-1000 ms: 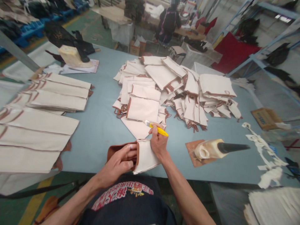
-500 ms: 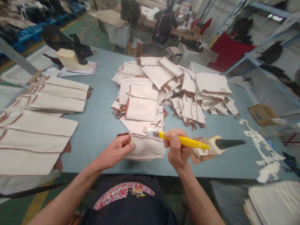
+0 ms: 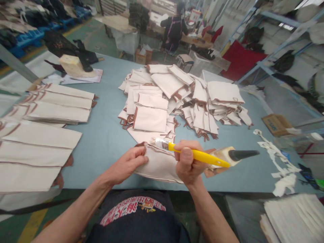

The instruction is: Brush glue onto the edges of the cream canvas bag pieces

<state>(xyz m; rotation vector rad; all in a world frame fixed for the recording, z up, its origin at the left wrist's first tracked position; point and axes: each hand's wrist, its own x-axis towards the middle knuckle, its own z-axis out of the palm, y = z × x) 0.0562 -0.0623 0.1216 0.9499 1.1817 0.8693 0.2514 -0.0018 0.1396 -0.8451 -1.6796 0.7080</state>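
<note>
My left hand (image 3: 130, 164) is closed on the left upper corner of an off-white fabric piece (image 3: 160, 162) with brown trim, pinching it between thumb and fingers. In my right hand (image 3: 191, 162) is a paint brush (image 3: 205, 158) with a yellow handle, its pale bristles pointing left over the fabric's upper edge. Whether the bristles touch the cloth I cannot tell. The right hand also lies against the right end of the fabric piece. Just beyond is a heap of similar fabric pieces (image 3: 150, 118). To the right of my right hand lies a whitish container with a black handle-like part (image 3: 243, 154).
Overlapping rows of fabric pieces (image 3: 32, 145) cover the table's left side. A yellowish block (image 3: 71, 65) rests on papers at the back left. White scraps (image 3: 275, 157) and a cardboard box (image 3: 275, 125) are at the right. A person (image 3: 173, 32) sits farther back.
The fabric piece has tilted, its right end now lower. The brush has shifted slightly left along its upper edge, and its handle end dips more. The view has turned slightly.
</note>
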